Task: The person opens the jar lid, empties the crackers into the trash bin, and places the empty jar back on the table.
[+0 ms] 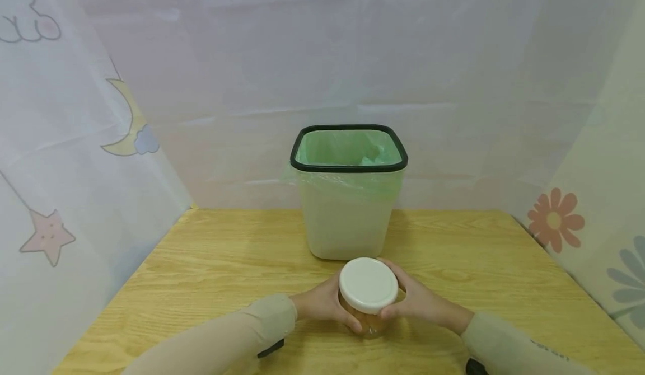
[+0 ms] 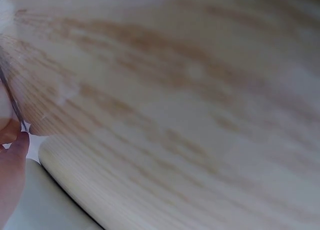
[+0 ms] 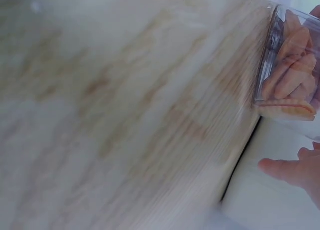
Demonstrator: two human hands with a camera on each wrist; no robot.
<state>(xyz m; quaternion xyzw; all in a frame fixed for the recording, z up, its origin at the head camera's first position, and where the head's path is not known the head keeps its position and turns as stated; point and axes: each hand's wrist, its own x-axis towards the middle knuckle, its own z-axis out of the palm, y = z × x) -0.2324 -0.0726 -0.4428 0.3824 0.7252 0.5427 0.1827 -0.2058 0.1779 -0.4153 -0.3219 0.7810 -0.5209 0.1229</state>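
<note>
A clear jar (image 1: 372, 327) with a wide white lid (image 1: 368, 284) stands near the middle of the wooden table (image 1: 216, 268). My left hand (image 1: 326, 303) grips the jar body from the left, thumb across its front. From the right, my right hand (image 1: 420, 301) holds the lid by its edge, thumb in front and fingers at the far side. Peach-coloured shapes show through the jar (image 3: 292, 64) in the right wrist view; whether they are contents or fingers behind it, I cannot tell. The left wrist view catches only part of the left hand (image 2: 12, 172).
Just behind the jar stands a pale waste bin (image 1: 347, 218) with a black rim and a green bag liner (image 1: 332, 146). White sheets with printed drawings (image 1: 47, 235) hang behind the table and along both sides.
</note>
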